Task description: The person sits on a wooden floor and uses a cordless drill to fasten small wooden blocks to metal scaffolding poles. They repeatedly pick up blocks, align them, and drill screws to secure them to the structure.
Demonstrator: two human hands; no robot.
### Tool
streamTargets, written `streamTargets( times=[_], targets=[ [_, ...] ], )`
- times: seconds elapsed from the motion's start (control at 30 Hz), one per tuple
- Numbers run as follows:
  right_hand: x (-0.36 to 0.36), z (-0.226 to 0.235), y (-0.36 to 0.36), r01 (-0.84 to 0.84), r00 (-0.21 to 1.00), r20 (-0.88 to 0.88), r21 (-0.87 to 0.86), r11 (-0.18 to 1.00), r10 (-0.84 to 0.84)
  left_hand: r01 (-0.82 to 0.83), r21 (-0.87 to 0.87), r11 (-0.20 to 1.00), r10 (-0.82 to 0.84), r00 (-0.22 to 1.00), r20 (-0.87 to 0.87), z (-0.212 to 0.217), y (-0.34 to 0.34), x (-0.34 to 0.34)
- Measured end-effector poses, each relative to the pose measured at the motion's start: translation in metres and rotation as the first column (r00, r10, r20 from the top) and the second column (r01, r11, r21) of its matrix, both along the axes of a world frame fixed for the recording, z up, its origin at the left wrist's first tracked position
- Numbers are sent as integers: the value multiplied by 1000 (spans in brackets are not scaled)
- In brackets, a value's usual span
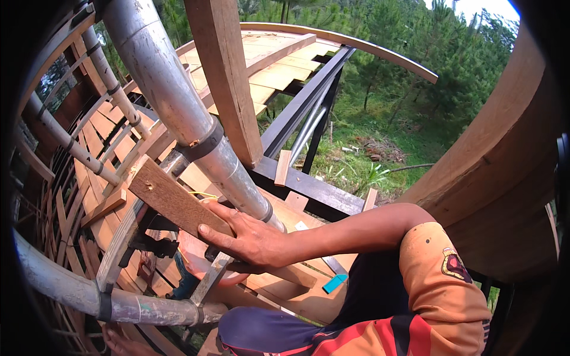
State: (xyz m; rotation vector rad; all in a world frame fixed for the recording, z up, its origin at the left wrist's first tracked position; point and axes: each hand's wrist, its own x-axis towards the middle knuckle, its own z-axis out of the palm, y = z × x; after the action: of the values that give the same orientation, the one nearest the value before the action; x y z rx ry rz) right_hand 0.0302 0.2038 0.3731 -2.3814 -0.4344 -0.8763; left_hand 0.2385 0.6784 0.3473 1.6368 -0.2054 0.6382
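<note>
My right hand [252,234] is closed round the near end of a short brown wooden board [178,199], thumb on its face. The board slants up to the left, beside a thick metal pole [172,89]. A patch of skin at the lower left edge seems to be part of my left hand [122,343]; its fingers do not show clearly. Below the board, a dark clamp-like tool part [149,242] and a teal tool body [186,277] are partly hidden by the frame. A pinkish rounded thing [193,249] shows behind my right hand.
A horizontal metal pipe [148,308] crosses at lower left. A tool with a teal handle [335,283] lies on the planks right of my hand. An upright wooden post [228,77] and a black steel beam [314,193] stand ahead. A large curved timber [487,160] rises at right.
</note>
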Motion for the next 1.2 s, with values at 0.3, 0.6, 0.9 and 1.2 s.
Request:
streamTargets(
  times=[0.3, 0.6, 0.9, 1.2],
  targets=[
    [-14, 15, -6, -106, 984, -129, 115, 988, 120, -418, 563, 713, -93, 739, 667, 214, -194, -151],
    [-14, 12, -15, -117, 988, -87, 106, 987, 127, 252, 863, 438, -479, 878, -13, 240, -333, -109],
    [-23, 24, -34, -163, 980, -88, 180, 970, 181, 447, 597, 666, -603, 794, 79, 177, -354, -77],
    [-51, 14, -72, -335, 841, -264, 430, 838, 472, 460, 539, 706, -672, 675, 303, 184, -395, -139]
  ],
)
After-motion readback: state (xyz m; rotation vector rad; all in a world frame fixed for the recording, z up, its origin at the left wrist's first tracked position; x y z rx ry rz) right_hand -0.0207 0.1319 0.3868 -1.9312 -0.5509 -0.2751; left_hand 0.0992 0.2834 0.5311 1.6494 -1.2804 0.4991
